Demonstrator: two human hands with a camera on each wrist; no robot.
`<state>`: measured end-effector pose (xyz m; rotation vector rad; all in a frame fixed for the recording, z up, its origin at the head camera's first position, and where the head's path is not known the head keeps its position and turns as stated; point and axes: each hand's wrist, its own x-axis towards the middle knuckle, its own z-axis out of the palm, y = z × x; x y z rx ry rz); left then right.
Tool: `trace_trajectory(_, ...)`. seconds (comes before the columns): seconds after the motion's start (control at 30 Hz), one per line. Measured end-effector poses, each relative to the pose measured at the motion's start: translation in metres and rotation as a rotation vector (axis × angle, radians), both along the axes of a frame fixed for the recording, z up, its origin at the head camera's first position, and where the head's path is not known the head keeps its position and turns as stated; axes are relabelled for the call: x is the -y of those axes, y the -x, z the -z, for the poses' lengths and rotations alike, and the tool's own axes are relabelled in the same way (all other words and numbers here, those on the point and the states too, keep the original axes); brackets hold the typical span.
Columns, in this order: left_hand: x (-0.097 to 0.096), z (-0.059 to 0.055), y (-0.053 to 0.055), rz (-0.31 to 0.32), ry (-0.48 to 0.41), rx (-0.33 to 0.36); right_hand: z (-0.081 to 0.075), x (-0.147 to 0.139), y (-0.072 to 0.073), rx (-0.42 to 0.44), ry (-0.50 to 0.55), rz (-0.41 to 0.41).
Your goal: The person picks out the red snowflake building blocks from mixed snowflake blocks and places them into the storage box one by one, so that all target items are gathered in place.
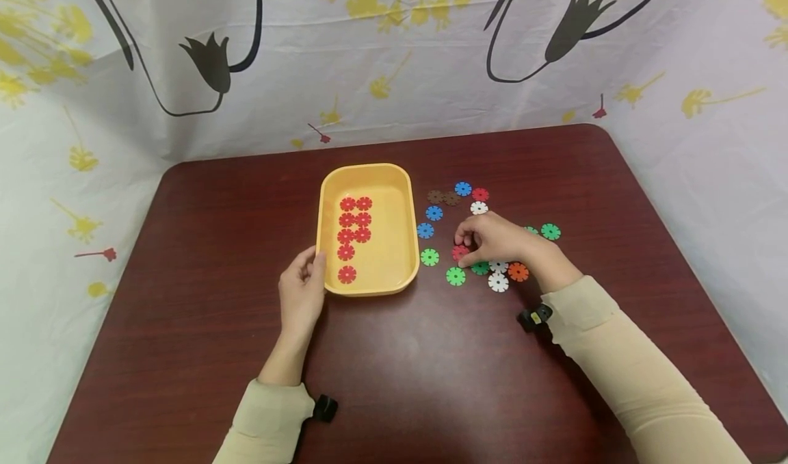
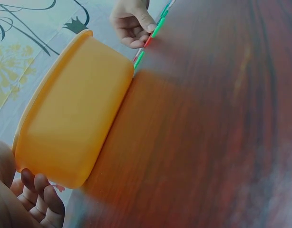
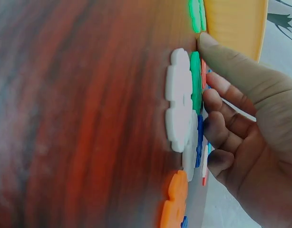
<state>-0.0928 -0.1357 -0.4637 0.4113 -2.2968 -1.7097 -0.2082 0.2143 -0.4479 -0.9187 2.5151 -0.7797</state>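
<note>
My left hand [image 1: 301, 287] grips the near left side of a yellow plastic tray [image 1: 403, 282], thumb at its rim and fingers curled by the outer wall, as the left wrist view shows. Flat inside the tray lie several red notched plastic discs [image 1: 347, 274], mostly in two columns. To the tray's right, my right hand [image 1: 498, 238] pinches another red disc [image 1: 459, 252] at table level, thumb at its near edge and index finger at its far edge. A green disc [image 1: 455, 276] lies just before the thumb. The right wrist view shows the other fingers loosely curled.
Around the right hand lie loose discs: blue [image 1: 434, 213], brown [image 1: 435, 197], white [image 1: 498, 282], orange [image 1: 518, 272] and green [image 1: 550, 231], some partly under the hand. The dark red table [image 1: 185, 279] meets a patterned white cloth [image 1: 277, 94] at the back.
</note>
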Motion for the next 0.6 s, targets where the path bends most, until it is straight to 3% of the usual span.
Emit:
trace_trajectory(0.4,-0.0002,0.0009,0.0000,0.008,-0.003,0.011,0.0017,0.0009,0.0034,0.070,-0.017,0.032)
trace_trajectory(0.6,0.0006,0.0025,0.0009,0.000,-0.001,0.000,0.0021,0.0020,0.0056,0.026,-0.011,0.074)
